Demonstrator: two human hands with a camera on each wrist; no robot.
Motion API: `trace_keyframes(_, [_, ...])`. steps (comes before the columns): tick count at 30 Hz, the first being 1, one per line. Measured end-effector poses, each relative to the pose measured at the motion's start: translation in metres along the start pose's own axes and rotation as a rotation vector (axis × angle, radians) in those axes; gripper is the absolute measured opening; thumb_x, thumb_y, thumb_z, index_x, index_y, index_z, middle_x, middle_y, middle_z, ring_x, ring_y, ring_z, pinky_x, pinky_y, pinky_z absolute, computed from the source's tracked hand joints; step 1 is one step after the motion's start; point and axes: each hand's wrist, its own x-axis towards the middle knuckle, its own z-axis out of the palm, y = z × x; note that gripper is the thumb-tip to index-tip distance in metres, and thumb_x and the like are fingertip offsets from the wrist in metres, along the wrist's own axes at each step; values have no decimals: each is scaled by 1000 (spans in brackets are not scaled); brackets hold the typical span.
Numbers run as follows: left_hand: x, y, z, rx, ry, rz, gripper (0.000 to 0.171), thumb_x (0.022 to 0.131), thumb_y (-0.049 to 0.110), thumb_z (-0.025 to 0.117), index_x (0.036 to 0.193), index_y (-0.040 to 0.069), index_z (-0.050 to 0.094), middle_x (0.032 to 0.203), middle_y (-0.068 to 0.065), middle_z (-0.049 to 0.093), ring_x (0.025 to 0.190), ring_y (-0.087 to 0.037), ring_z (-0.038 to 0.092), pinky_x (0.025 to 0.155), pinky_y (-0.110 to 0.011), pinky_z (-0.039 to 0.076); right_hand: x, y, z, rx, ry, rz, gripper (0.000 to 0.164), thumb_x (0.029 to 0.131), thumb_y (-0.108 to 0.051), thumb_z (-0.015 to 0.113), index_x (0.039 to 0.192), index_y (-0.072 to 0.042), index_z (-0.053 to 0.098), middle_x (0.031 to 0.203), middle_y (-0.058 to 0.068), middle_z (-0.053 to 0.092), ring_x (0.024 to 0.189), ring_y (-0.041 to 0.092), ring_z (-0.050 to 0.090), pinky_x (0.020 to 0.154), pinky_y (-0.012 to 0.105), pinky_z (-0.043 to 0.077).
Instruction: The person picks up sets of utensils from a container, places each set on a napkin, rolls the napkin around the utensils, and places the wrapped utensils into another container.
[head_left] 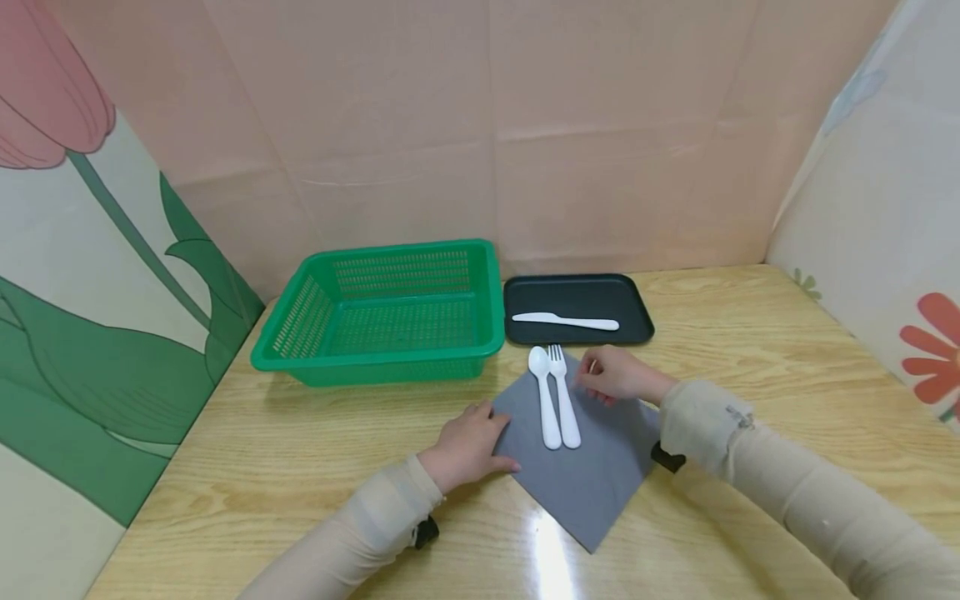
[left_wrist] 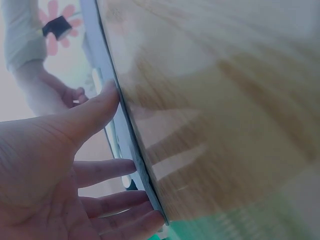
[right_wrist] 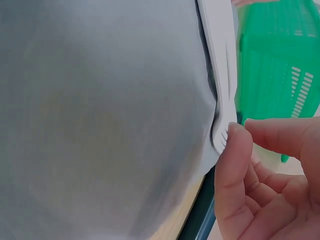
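A square grey napkin point(head_left: 600, 492) lies on the table with one corner toward me. On its upper part a white spoon point(head_left: 547, 404) and a white fork point(head_left: 566, 404) lie side by side, handles toward me. My left hand point(head_left: 467, 446) touches the napkin's left edge, thumb and fingers spread; the left wrist view shows the fingertips point(left_wrist: 111, 92) along that edge. Just right of the fork, my right hand point(head_left: 617, 373) hovers over the napkin with loosely curled fingers. In the right wrist view its thumb and index finger come near each other beside the fork's tines, nothing visible between them.
Behind the napkin is a black tray point(head_left: 577, 292) with a white knife point(head_left: 573, 322) lying on it. To the tray's left stands a green plastic basket point(head_left: 397, 361). A pink sheet point(head_left: 600, 150) hangs behind the wooden table point(head_left: 750, 333), with printed flower panels at both sides.
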Motion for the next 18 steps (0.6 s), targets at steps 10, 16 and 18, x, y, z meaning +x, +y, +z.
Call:
trace_keyframes(10, [0, -1, 2, 5, 6, 2, 67, 79, 49, 68, 129, 7, 55, 120, -12, 55, 107, -23, 55, 84, -34, 51, 4, 8, -12, -36, 73, 1, 17, 91, -16, 56, 95, 0, 58, 74, 8, 61, 54, 12, 56, 53, 26, 50])
trace_keyframes(16, [1, -1, 2, 7, 0, 3, 67, 79, 50, 67, 129, 7, 54, 120, -12, 55, 108, -22, 54, 84, -34, 51, 6, 11, -16, -73, 115, -8, 17, 91, -16, 54, 95, 0, 58, 76, 8, 60, 55, 13, 55, 53, 25, 46])
trace_keyframes(18, [1, -1, 2, 6, -1, 3, 67, 79, 50, 67, 129, 7, 54, 121, -12, 55, 108, -22, 54, 84, -34, 51, 8, 10, -18, -90, 135, -13, 17, 91, -15, 55, 94, 1, 58, 77, 10, 60, 57, 14, 55, 53, 25, 45])
